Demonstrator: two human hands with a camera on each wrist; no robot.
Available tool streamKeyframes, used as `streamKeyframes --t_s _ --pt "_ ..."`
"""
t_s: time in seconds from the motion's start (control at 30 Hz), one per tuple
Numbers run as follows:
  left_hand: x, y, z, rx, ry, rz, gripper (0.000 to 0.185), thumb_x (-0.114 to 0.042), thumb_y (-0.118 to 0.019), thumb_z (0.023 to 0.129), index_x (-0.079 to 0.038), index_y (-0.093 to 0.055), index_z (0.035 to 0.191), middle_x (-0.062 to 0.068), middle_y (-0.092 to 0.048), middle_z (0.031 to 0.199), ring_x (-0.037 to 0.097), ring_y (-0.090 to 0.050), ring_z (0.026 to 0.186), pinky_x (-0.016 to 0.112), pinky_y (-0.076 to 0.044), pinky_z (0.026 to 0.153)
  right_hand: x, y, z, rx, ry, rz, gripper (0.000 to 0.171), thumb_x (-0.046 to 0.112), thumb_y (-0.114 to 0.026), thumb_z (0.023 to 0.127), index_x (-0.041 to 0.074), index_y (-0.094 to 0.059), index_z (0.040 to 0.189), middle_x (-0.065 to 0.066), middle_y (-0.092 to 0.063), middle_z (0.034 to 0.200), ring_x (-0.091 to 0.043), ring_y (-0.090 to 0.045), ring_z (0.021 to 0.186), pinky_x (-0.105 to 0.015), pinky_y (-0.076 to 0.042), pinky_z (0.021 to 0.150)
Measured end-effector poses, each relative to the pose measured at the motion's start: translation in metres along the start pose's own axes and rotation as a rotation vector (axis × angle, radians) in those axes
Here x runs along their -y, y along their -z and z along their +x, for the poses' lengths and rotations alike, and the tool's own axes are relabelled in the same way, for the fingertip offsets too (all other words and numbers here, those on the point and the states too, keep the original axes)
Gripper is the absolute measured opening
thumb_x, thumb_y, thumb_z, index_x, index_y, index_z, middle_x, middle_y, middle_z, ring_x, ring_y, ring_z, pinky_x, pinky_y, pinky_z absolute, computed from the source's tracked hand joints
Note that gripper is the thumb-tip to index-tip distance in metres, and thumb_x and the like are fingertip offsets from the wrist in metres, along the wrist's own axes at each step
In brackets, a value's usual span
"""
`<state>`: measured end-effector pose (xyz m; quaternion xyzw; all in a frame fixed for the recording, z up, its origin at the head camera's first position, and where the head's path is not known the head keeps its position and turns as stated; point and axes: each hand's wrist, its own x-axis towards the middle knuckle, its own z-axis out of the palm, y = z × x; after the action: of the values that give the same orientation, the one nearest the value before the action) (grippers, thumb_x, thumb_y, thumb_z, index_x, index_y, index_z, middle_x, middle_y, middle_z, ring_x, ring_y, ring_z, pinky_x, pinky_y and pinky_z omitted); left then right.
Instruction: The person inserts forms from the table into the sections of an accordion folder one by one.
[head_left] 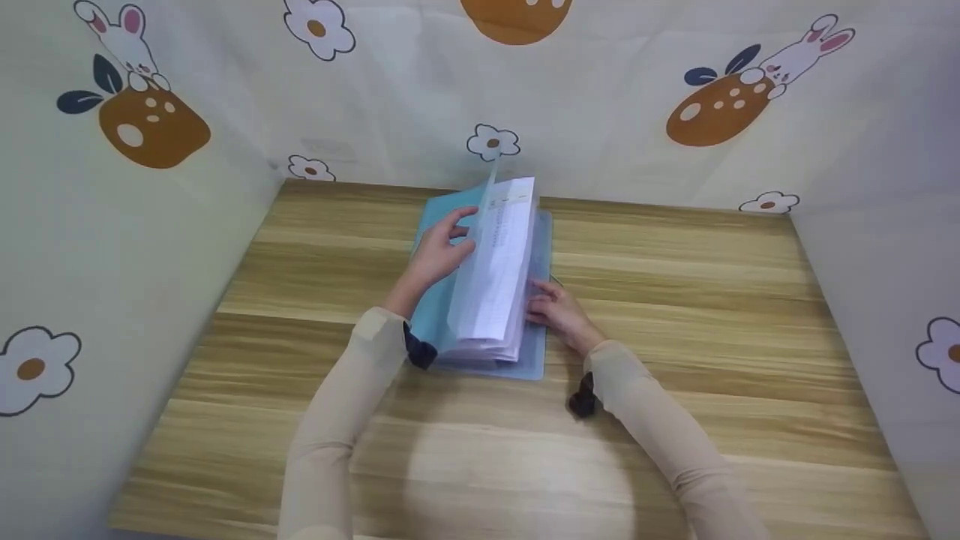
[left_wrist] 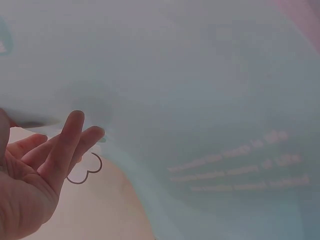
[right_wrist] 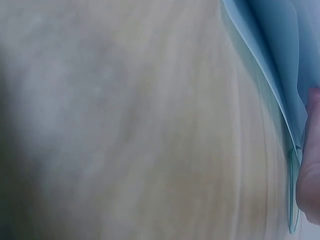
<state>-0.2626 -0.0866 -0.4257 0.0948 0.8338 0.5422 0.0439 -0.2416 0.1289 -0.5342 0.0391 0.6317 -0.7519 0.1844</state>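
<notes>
A blue plastic folder [head_left: 431, 307] lies spread on the wooden table, with a stack of white printed sheets [head_left: 506, 277] inside it. A translucent sheet [head_left: 466, 292] stands tilted up along the left of the stack. My left hand [head_left: 444, 251] reaches over the folder's left side, fingertips right at this sheet. The left wrist view shows its fingers [left_wrist: 70, 145] loosely spread in front of the pale sheet, the thumb mostly hidden. My right hand [head_left: 562, 313] rests over the folder's right edge, fingers extended to the pages' side. Its wrist view shows only part of a finger [right_wrist: 310, 165] against the blue plastic.
A thin elastic cord [right_wrist: 291, 200] loops out from the folder's edge. The wooden table [head_left: 690, 315] extends around the folder. Behind and beside it hangs pale cloth [head_left: 390, 112] printed with rabbits and flowers. Dark wrist devices [head_left: 420, 351] sit at both cuffs.
</notes>
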Motion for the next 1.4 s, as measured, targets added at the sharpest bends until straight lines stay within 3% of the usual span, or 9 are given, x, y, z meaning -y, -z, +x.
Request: streamKeyframes --t_s 0.43,0.7,0.83,1.0,1.07,1.2,1.33,1.4 --pt "0.003 -0.003 0.001 0.002 -0.004 0.008 0.048 -0.009 -0.048 0.083 -0.016 -0.040 0.131 0.008 -0.049 0.123 0.016 -0.050 0.105 0.031 -0.047 0.071 0.002 0.005 0.000 -0.004 -0.001 -0.052 0.050 -0.012 -0.049 0.080 -0.007 -0.037 0.128 -0.009 -0.052 0.083 -0.014 -0.056 0.064 -0.026 -0.049 0.064" --pt "0.002 -0.013 -0.001 -0.030 -0.024 0.056 0.046 -0.009 -0.048 0.084 -0.014 -0.042 0.130 0.009 -0.049 0.122 0.017 -0.050 0.106 0.032 -0.047 0.072 0.006 0.017 -0.004 0.045 -0.013 -0.051 0.047 -0.009 -0.051 0.081 -0.008 -0.038 0.127 -0.012 -0.057 0.086 -0.016 -0.060 0.066 -0.026 -0.049 0.066" --pt "0.000 -0.021 -0.001 -0.054 -0.032 0.125 0.045 -0.009 -0.047 0.084 -0.013 -0.044 0.129 0.010 -0.052 0.119 0.017 -0.051 0.104 0.030 -0.048 0.065 0.008 0.025 -0.006 0.050 -0.013 -0.059 0.045 -0.008 -0.051 0.082 -0.010 -0.038 0.125 -0.011 -0.058 0.085 -0.016 -0.060 0.066 -0.026 -0.049 0.066" --pt "-0.004 -0.033 -0.001 -0.062 -0.041 0.266 0.047 -0.010 -0.048 0.082 -0.014 -0.044 0.129 0.012 -0.056 0.114 0.021 -0.060 0.076 0.026 -0.040 0.052 0.012 0.036 -0.008 0.036 0.001 -0.136 0.042 -0.006 -0.050 0.083 -0.010 -0.041 0.123 -0.015 -0.059 0.088 -0.016 -0.060 0.067 -0.026 -0.049 0.065" --pt "-0.004 -0.037 -0.002 -0.053 -0.052 0.308 0.047 -0.009 -0.047 0.082 -0.013 -0.043 0.129 0.013 -0.057 0.113 0.025 -0.058 0.061 0.026 -0.036 0.049 0.014 0.041 -0.009 0.036 0.008 -0.164 0.041 -0.005 -0.050 0.083 -0.011 -0.041 0.123 -0.017 -0.059 0.091 -0.016 -0.060 0.068 -0.026 -0.049 0.065" --pt "-0.002 -0.046 -0.003 -0.040 -0.096 0.388 0.047 -0.009 -0.046 0.082 -0.012 -0.044 0.128 0.013 -0.058 0.110 0.021 -0.048 0.051 0.026 -0.033 0.050 0.019 0.052 -0.011 0.033 0.014 -0.194 0.039 -0.004 -0.049 0.084 -0.011 -0.042 0.122 -0.023 -0.057 0.097 -0.018 -0.061 0.071 -0.027 -0.049 0.065" --pt "-0.002 -0.057 -0.003 -0.035 -0.135 0.514 0.046 -0.010 -0.046 0.081 -0.010 -0.045 0.127 0.010 -0.063 0.079 0.014 -0.031 0.045 0.029 -0.033 0.049 0.025 0.064 -0.014 0.011 0.033 -0.226 0.039 -0.004 -0.048 0.084 -0.012 -0.042 0.122 -0.028 -0.054 0.101 -0.018 -0.061 0.071 -0.027 -0.049 0.067" --pt "-0.001 -0.062 -0.003 -0.028 -0.144 0.574 0.044 -0.011 -0.048 0.082 -0.008 -0.046 0.126 0.008 -0.058 0.066 0.014 -0.036 0.048 0.031 -0.036 0.050 0.027 0.071 -0.015 -0.006 0.040 -0.239 0.039 -0.004 -0.048 0.084 -0.013 -0.041 0.122 -0.028 -0.053 0.102 -0.017 -0.061 0.071 -0.027 -0.049 0.067"
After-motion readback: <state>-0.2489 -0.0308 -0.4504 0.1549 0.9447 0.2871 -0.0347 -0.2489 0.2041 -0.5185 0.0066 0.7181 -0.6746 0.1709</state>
